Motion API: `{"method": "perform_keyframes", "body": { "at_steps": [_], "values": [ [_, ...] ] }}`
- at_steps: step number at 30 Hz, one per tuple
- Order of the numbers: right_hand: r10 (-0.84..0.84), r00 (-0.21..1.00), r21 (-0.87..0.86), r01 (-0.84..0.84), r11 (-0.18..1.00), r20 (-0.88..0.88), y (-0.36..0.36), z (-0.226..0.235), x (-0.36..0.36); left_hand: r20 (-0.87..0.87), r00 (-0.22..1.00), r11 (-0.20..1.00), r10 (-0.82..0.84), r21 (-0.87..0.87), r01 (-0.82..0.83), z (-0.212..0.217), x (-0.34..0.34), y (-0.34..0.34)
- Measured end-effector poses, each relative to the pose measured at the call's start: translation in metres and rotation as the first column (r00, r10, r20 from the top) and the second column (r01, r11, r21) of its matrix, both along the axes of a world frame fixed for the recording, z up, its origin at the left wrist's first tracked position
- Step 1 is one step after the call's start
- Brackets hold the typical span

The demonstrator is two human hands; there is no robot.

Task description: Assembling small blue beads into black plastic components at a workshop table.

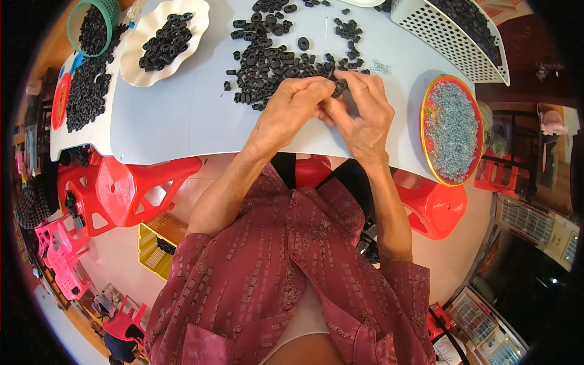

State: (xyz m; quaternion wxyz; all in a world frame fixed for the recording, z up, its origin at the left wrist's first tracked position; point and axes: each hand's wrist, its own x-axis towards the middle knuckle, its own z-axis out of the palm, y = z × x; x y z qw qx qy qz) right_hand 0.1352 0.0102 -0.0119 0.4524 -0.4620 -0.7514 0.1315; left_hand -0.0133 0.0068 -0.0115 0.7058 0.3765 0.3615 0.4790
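Observation:
My left hand (291, 109) and my right hand (367, 118) meet over the near part of the pale table (182, 115). Both have their fingers pinched around a small black plastic piece (339, 89), which the fingertips partly cover. Just beyond them lies a loose spread of similar black pieces (261, 67). A little patch of clear, tiny parts (380, 66) sits on the table to the right of that spread. On the right edge rests a red oval plate with a yellow rim (424, 131), heaped with clear bluish small parts (453, 131).
A cream scalloped dish (132, 66) of black pieces stands at the left, near a tipped green basket (115, 15) and another black heap (88, 100). A white perforated basket (447, 52) fills the far right. Red stools (125, 188) and a yellow crate (149, 249) are below the table.

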Motion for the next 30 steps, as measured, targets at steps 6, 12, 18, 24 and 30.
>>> {"method": "perform_keyframes", "body": {
  "at_steps": [6, 12, 18, 24, 30],
  "values": [
    [-0.004, 0.996, 0.154, -0.009, 0.988, 0.088, 0.003, -0.004, 0.000, -0.072, 0.997, 0.999, 0.034, 0.027, -0.032, -0.005, 0.007, 0.002],
    [-0.014, 1.000, 0.069, 0.013, 0.998, 0.010, 0.001, 0.000, -0.004, -0.022, 0.997, 0.997, 0.074, -0.006, -0.074, 0.000, 0.010, 0.002],
    [0.028, 0.995, 0.049, -0.033, 0.998, 0.097, 0.002, 0.012, 0.002, -0.060, 0.998, 1.000, -0.003, 0.023, 0.005, -0.013, 0.005, 0.003],
    [-0.176, 0.976, 0.147, 0.157, 0.977, 0.126, 0.061, 0.070, 0.058, -0.096, 0.992, 0.994, 0.079, 0.084, -0.071, -0.003, 0.004, -0.010],
    [-0.288, 0.919, 0.207, 0.237, 0.949, 0.269, 0.171, 0.116, 0.159, -0.180, 0.981, 0.970, 0.069, 0.244, -0.023, 0.000, 0.010, -0.011]
  ]
}}
